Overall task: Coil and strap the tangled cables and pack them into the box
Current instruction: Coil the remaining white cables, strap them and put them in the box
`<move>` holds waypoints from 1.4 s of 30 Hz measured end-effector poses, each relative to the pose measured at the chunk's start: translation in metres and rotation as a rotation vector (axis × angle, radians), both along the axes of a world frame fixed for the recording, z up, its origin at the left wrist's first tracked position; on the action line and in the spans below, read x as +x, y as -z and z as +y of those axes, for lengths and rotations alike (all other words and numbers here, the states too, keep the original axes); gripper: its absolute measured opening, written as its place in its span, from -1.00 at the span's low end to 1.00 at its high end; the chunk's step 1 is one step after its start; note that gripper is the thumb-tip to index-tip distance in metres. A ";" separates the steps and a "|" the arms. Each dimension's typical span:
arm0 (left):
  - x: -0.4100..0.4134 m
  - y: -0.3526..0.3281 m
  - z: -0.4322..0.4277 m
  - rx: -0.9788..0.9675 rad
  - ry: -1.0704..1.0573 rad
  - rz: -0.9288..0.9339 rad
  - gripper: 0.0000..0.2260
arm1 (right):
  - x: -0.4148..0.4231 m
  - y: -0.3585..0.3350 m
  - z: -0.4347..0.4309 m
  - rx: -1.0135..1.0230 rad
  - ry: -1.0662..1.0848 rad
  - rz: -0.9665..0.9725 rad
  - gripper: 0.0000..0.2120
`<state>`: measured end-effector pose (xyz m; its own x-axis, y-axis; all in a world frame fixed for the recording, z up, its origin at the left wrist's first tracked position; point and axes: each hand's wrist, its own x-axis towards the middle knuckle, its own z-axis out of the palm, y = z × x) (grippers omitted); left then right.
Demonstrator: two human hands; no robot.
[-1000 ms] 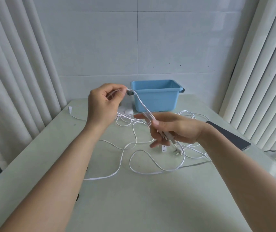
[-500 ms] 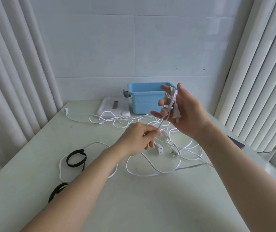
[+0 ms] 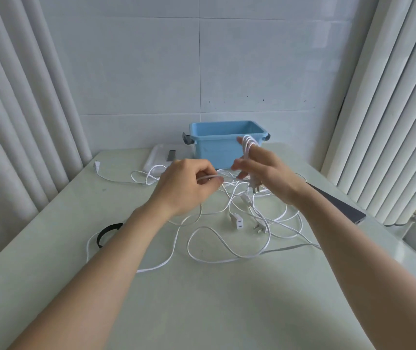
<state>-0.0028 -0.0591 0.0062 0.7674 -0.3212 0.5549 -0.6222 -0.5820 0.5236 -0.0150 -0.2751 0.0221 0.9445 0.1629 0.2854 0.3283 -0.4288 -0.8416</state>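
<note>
Pinching a white strand between thumb and curled fingers, the left grip holds it just above the desk. The right grip sits close beside it, in front of the blue box. A small coil of a few turns is hooked over its partly curled fingers, and a pronged plug hangs below the palm. The rest of the tangled cables sprawl in loose overlapping loops across the middle of the desk. A two-hole socket end and a second plug lie among them, and one thin run trails off to a small connector near the far left edge. The cable looks light, thin and limp, with enough spring to hold open curves, so turns will likely loosen unless they are pinned. The smooth jacket probably slides easily through a light pinch, which suits feeding it hand to hand. Crossings in the pile may snag, and the hard plug ends are the heaviest parts and could catch on loops. Holding the strand close to the coil, not the far slack, seems the best purchase. A black strap lies on the desk by the left forearm, apart from the coil, ready for binding. The box stands at the back edge, and nothing of its contents shows from here.
</note>
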 end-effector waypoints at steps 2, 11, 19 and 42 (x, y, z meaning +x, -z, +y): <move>0.001 -0.006 0.002 -0.171 0.113 0.081 -0.82 | -0.004 0.000 0.005 -0.078 -0.093 0.077 -0.58; 0.007 -0.005 0.015 -0.410 0.333 0.274 -0.75 | -0.028 -0.027 0.022 0.184 -0.579 0.292 -0.69; 0.001 0.017 -0.002 -0.198 0.392 0.483 -0.94 | -0.020 -0.036 0.012 0.806 -0.683 0.331 -0.66; 0.032 -0.008 0.041 -1.093 -0.163 0.280 -0.87 | 0.020 -0.016 -0.045 1.620 0.222 0.108 -0.69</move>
<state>0.0291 -0.0181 0.0144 0.8966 0.3439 0.2791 -0.3625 0.2077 0.9085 0.0046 -0.3198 0.0376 0.9329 -0.3564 -0.0514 0.2977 0.8437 -0.4466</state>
